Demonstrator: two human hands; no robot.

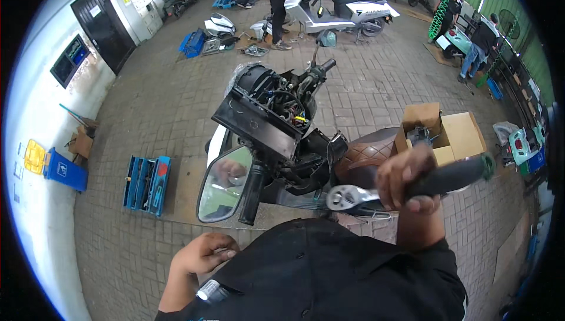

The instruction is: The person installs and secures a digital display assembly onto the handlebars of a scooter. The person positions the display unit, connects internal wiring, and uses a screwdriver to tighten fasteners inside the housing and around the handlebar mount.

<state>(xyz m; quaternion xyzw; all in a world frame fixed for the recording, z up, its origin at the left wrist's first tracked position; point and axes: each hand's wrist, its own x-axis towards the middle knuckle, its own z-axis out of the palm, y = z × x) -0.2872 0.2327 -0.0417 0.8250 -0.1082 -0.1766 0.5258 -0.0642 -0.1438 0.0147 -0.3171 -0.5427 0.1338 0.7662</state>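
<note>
My right hand is closed round a ratchet wrench where its shiny metal shank meets the thick black grip. The round ratchet head points left, and the grip reaches out to the right. It is held in the air in front of a partly dismantled scooter. My left hand hangs low beside my dark shirt with its fingers curled in; the palm side is hidden. Near it is the scooter's mirror. Wiring and a bare handlebar show at the scooter's opened front.
An open cardboard box with parts rests by the brown scooter seat. On the floor at left stands an open blue toolbox. Farther off are a white scooter, loose body panels and several people at work.
</note>
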